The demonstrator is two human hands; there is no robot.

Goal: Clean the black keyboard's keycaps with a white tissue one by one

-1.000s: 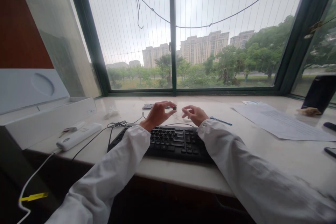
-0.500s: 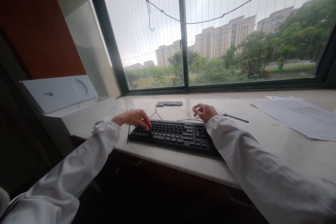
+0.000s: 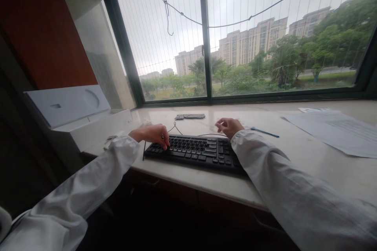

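Observation:
A black keyboard (image 3: pixel 191 151) lies at a slant along the front of the pale countertop, its right end partly hidden by my right sleeve. My left hand (image 3: pixel 154 134) is closed in a pinch over the left part of the keys, fingertips down at them. A tiny dark spot shows among its fingers, too small to name. Beyond the keyboard's right back edge hovers my right hand (image 3: pixel 230 126), its fingers loosely bent and apart, with nothing visible in them. Behind the keyboard lies a grey strip of small pieces (image 3: pixel 190 116), touched by neither hand.
An open white box (image 3: pixel 97 125) stands at the left on the countertop (image 3: pixel 294 160). A thin blue stick-like tool (image 3: pixel 265 132) lies right of my right hand, with paper sheets (image 3: pixel 338 131) farther right. The keyboard's cable (image 3: pixel 174 126) loops behind it. A window (image 3: pixel 206 102) borders the back.
My left hand has turned and its fingers have curled in more, shifting slightly right over the keys. My right hand and the keyboard stay nearly where they were.

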